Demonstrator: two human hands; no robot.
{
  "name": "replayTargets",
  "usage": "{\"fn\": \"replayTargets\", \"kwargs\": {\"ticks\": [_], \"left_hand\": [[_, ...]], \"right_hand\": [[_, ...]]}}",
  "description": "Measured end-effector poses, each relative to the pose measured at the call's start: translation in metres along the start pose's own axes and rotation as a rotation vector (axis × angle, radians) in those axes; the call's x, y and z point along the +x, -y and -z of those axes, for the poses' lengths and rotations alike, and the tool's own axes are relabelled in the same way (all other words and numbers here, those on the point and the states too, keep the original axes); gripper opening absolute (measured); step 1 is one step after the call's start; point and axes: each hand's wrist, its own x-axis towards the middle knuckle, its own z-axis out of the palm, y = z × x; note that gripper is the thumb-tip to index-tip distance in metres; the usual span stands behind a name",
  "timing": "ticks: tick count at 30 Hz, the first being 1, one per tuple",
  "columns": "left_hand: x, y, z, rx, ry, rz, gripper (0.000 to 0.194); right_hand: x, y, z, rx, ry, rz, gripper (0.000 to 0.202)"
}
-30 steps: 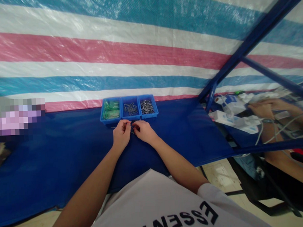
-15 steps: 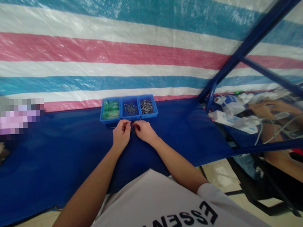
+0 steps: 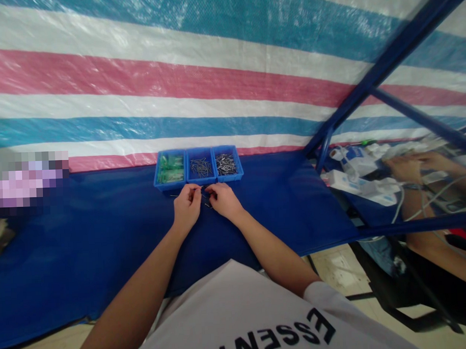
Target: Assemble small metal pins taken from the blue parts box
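My left hand (image 3: pixel 187 204) is closed in a pinch just in front of the blue bins, on a small thin piece too tiny to name. Close on its right, my right hand (image 3: pixel 223 199) has its fingers curled together, and what they hold is hidden. Thin metal pieces (image 3: pixel 207 205) lie on the blue surface between and beside the hands. Beyond them stand three joined blue bins: the left bin (image 3: pixel 170 186) holds green packets, the middle bin (image 3: pixel 201 180) holds thin metal pins, and the right bin (image 3: pixel 229 177) holds many short metal pieces.
A striped sheet (image 3: pixel 214 78) hangs behind the blue table (image 3: pixel 105 225). At the right, a blue metal frame (image 3: pixel 353 101) stands before a person's hands (image 3: pixel 404 168), cables and white boxes (image 3: pixel 361 187). A blurred pink patch (image 3: pixel 25 182) is at the far left.
My right hand has shifted very slightly to the right, away from the left hand, uncovering more of the small pieces between them. My left hand is nearly still.
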Motion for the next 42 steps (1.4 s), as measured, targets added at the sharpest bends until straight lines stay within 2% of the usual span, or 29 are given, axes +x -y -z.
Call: {"fn": "replayTargets", "kwargs": {"ticks": [5, 10, 18, 27, 36, 42], "left_hand": [[-0.0001, -0.001, 0.0004, 0.021, 0.011, -0.002, 0.023], [0.0002, 0.001, -0.0003, 0.02, 0.004, 0.004, 0.023], [0.0004, -0.0002, 0.0008, 0.013, 0.016, 0.009, 0.022], [0.0009, 0.0026, -0.0011, 0.027, 0.041, -0.003, 0.023], [0.0009, 0.0025, -0.0011, 0.021, 0.05, -0.008, 0.023], [0.0003, 0.0022, -0.0008, 0.017, 0.056, -0.013, 0.023]], "right_hand": [[-0.0005, -0.0015, -0.0016, -0.039, 0.014, 0.017, 0.032], [0.0006, -0.0011, -0.0018, 0.027, -0.017, 0.024, 0.035], [-0.0005, 0.0056, -0.002, 0.383, -0.124, -0.022, 0.025], [0.0016, 0.0066, -0.0024, 0.611, -0.241, -0.142, 0.016], [0.0041, 0.0041, -0.007, 0.916, -0.209, -0.228, 0.013], [0.0057, 0.006, -0.0048, 1.033, -0.213, -0.261, 0.016]]}}
